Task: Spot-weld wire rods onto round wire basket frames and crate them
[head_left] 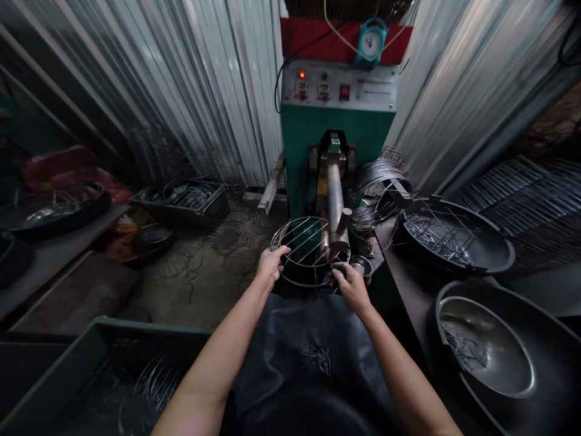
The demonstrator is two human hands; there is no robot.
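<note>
Where the wire rack (303, 237) lies: at the machine arm (334, 194).
Left hand (272, 261): clamped on its rim.
Right hand (349, 284): clamped on near rim.
Handling: seems light, stiff; grip the rim.

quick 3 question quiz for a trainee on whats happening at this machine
1. True or false: the left hand and the right hand both grip the round wire rack.
2. What colour is the machine body behind the rack? A) green B) yellow C) white
3. What lies scattered on the person's dark apron?

Key: 1 true; 2 A; 3 short wire pieces.
</note>
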